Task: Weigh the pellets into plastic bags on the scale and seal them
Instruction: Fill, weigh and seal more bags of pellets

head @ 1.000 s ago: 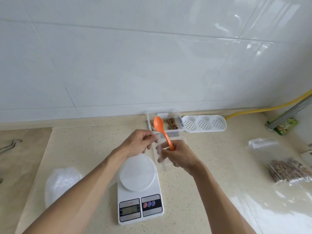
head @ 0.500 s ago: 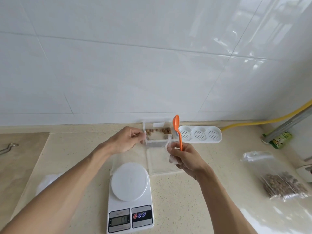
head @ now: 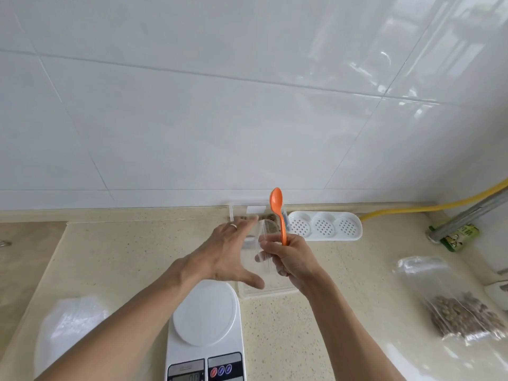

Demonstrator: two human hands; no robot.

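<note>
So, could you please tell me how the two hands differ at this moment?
The left hand is open with fingers spread, holding nothing, while the right hand is curled round the orange spoon, bowl up, and pinches a clear plastic bag. The left hand wears a ring; none shows on the right hand. Both are raised above the counter, behind the scale.

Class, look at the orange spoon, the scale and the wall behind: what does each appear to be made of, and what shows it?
Orange spoon: likely plastic; even bright colour, dull sheen.
Scale: probably white moulded plastic, smooth with a soft gloss; the round platform looks matte.
Wall: glazed ceramic tile, apparently; grout lines and mirror-like reflections.
</note>
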